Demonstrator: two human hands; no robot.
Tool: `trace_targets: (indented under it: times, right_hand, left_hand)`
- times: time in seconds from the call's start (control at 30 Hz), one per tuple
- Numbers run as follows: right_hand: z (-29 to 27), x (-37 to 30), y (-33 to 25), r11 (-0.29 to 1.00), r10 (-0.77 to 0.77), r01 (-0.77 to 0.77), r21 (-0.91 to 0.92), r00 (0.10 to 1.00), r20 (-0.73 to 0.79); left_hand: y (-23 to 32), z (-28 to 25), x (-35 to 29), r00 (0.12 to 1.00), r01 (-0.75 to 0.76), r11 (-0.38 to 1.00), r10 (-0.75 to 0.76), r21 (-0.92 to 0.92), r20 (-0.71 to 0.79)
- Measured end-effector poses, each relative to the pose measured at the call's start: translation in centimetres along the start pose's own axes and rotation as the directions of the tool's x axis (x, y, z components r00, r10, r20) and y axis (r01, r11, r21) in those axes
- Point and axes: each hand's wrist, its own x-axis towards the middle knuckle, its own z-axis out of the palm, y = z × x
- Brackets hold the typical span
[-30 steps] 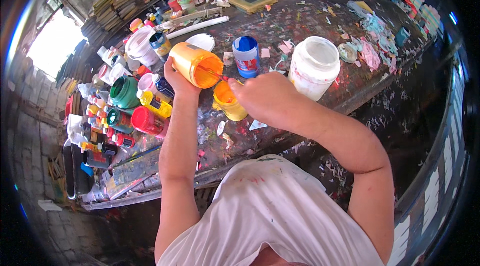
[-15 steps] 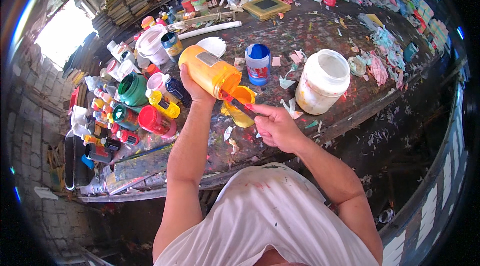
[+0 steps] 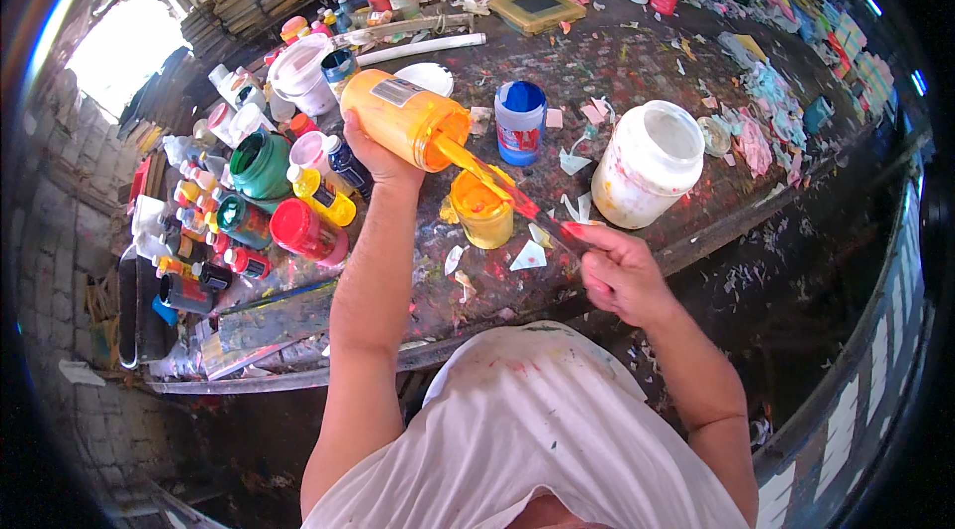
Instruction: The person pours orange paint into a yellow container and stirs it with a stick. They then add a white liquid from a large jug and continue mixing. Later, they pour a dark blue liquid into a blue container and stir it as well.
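Note:
My left hand [image 3: 382,157] is closed around a large orange paint jar [image 3: 393,126], tipped on its side with its open mouth to the right. My right hand [image 3: 625,275] grips a paint-smeared spatula [image 3: 525,206]. Its orange-coated blade reaches up and left to the jar's mouth. Below the blade, a small yellow-orange cup [image 3: 483,222] stands on the table, paint smeared on its rim and inside. Just behind stands a clear cup of blue paint [image 3: 520,126]. Right of it is an open whitish tub [image 3: 647,171] with paint stains.
Paint bottles and jars crowd the left, among them a green jar [image 3: 263,167], a red-lidded jar [image 3: 306,232] and a yellow bottle [image 3: 323,199]. A white lid [image 3: 426,79] lies behind the orange jar. Paper scraps and crumpled pink rags [image 3: 753,143] litter the right.
My right hand has moved right and slightly down, drawing the spatula out of the orange jar. The jar has shifted left and up, away from the small cup.

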Motion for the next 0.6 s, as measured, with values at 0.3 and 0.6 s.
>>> trace_targets:
  times: [0.3,0.6]
  right_hand:
    - [-3.5,-3.9,-8.6,0.746,0.016,-0.055,-0.664,0.998,-0.064]
    - [2.2,-0.8,-14.4,-0.362,-0.054,0.291,-0.886,0.942,0.331]
  left_hand:
    - [0.6,-2.0,0.4,0.999,-0.027,0.989,0.022,0.148,0.032]
    - [-1.0,-2.6,-0.1,0.997,-0.068,0.948,0.055,0.31,0.048]
